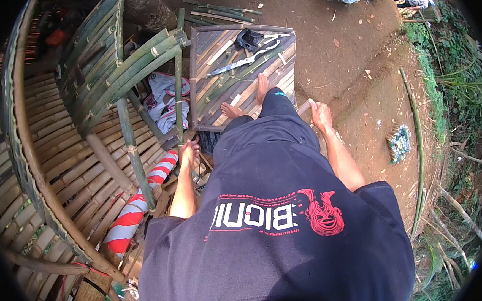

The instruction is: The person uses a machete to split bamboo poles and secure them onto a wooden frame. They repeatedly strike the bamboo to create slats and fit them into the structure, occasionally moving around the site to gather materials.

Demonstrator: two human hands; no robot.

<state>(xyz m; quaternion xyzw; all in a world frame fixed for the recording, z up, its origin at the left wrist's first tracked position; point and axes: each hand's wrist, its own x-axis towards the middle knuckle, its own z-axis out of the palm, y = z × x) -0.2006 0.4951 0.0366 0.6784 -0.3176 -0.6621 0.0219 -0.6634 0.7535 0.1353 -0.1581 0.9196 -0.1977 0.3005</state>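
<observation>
My left hand [189,152] is low beside the foot of an upright green bamboo post [178,86]. Its fingers are loosely bent and apart, with nothing visible in them; I cannot tell whether it touches the post. My right hand [321,117] is out to the right, near the corner of a slatted wooden platform [287,38]. Its fingers are closed by a short pale strip [303,107], whose kind I cannot make out. My bare feet rest on the platform. On it lie a long knife-like tool [241,63], a black plastic bag [249,40] and loose bamboo strips [221,52].
Left stands a bamboo structure with a slatted floor [49,133], a curved rail [26,143] and a slanted green backrest [130,69]. A red-and-white striped roll [126,223] lies beside it. Cut bamboo [222,14] lies beyond the platform. Right are a long pole [414,122] and a bottle bundle [400,143].
</observation>
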